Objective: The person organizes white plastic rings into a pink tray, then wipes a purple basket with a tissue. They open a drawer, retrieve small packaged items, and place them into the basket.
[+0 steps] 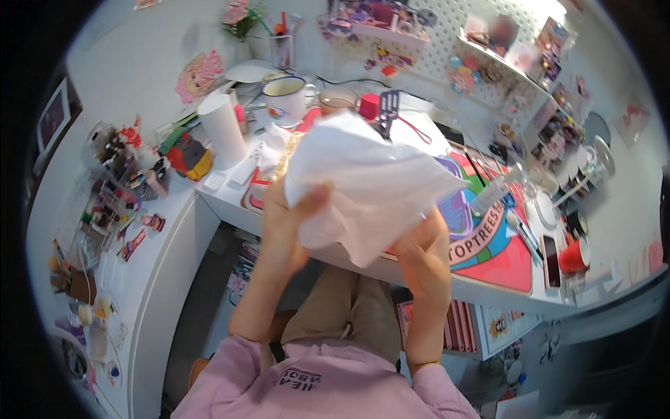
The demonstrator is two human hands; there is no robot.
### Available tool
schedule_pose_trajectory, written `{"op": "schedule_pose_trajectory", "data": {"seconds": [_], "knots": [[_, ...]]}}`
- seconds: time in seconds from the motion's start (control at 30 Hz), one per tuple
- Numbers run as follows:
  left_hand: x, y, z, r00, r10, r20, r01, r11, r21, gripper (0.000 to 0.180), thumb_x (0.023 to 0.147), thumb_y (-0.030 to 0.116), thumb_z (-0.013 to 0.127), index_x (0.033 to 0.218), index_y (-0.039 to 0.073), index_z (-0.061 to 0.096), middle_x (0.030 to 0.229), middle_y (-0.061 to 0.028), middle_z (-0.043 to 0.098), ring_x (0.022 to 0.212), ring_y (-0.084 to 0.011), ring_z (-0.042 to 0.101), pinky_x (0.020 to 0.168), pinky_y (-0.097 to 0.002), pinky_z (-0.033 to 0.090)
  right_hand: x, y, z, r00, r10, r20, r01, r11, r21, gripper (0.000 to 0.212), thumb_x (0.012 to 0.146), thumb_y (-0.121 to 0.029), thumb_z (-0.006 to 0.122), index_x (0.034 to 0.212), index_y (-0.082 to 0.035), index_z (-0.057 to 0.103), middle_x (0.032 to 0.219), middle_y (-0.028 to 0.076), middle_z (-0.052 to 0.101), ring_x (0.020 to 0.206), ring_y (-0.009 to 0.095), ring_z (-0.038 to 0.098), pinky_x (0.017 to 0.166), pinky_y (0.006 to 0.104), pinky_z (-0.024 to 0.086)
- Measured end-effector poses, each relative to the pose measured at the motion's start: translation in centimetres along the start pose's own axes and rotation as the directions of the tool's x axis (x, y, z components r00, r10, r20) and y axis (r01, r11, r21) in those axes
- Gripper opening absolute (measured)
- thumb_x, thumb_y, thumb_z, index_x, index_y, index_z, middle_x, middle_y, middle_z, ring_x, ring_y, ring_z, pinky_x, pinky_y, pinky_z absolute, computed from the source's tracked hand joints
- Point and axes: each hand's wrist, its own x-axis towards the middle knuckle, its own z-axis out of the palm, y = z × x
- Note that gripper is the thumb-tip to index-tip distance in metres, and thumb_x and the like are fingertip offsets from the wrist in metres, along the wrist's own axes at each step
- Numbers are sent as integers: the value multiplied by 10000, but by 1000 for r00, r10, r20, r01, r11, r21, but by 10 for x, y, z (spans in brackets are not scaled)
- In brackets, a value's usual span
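Note:
Both my hands hold a soft white sheet (370, 185), which looks like a paper towel, up over the front edge of the desk. My left hand (287, 220) pinches its left side, the thumb lying on top and the other fingers mostly behind. At the lower right edge, my right hand (424, 248) is closed on the sheet, its fingertips partly hidden. The sheet hangs in loose folds and is slightly blurred. It covers the middle of a colourful desk mat (499, 262).
Behind the sheet stand an enamel mug (286, 101), a brownish bowl (338, 100) and a black slotted spatula (388, 112). A white paper roll (222, 129) is upright at left. To the right are a purple tray (457, 209), a clear bottle (492, 192), a phone (551, 262) and a red cup (574, 255).

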Motion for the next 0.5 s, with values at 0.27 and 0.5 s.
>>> {"op": "schedule_pose_trajectory", "data": {"seconds": [0.27,0.5], "knots": [[-18,-47,32,856,268,442,-506,611,609,414,817,248,667,1110,-26,565,1027,-128,605,853,-223,602,738,-317,469,-48,-36,-44,867,-256,-428,-69,789,-610,261,836,-108,668,1028,57,603,931,68,638,828,123,593,713,265,476],[-51,-52,63,496,-67,866,-692,573,440,644,775,365,672,1245,-27,472,1296,-240,438,1217,-348,424,1009,-515,302,-81,-32,-42,806,-217,-551,16,938,-346,273,892,-206,621,983,52,631,865,45,631,737,88,549,651,241,440]]}}
